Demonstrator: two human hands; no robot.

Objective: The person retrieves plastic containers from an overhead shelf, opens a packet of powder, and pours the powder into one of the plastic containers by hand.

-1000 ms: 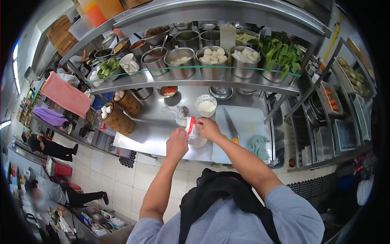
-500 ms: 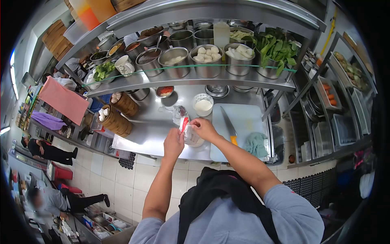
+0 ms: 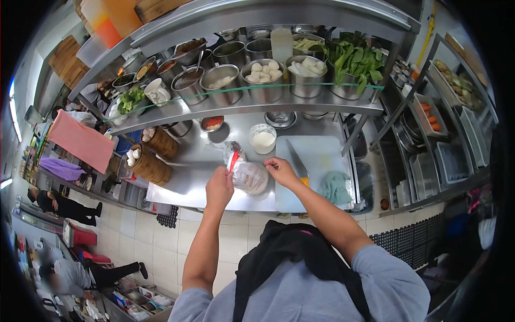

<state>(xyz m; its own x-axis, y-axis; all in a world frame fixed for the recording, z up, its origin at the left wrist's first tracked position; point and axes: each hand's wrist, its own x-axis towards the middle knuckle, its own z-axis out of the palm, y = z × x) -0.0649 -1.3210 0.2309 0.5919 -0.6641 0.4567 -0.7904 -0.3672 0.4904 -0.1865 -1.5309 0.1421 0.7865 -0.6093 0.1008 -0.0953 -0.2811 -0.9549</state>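
Observation:
A clear plastic bag (image 3: 250, 177) with a red strip and something pale in its lower part lies on the steel counter. My left hand (image 3: 220, 187) is closed on its edge by the red strip. On the other side, my right hand (image 3: 282, 173) pinches the bag's rim between thumb and fingers. Behind the bag stands a patterned white bowl (image 3: 263, 139) with white contents. A knife (image 3: 296, 160) with a yellow handle lies on the white cutting board (image 3: 327, 148), just beyond my right hand. A crumpled green cloth (image 3: 335, 187) rests on the board's near right part.
Bamboo steamers (image 3: 152, 165) stand left on the counter (image 3: 196, 153), near a small bowl of chopped red food (image 3: 212, 124). Above runs a shelf (image 3: 247, 105) with steel pots and leafy greens (image 3: 355, 61). Two people (image 3: 64, 206) are at the far left.
My hands have moved apart, the right one shifting outward and the left one slightly left. The bag between them is spread wider and shows more of its surface. The camera view has shifted slightly.

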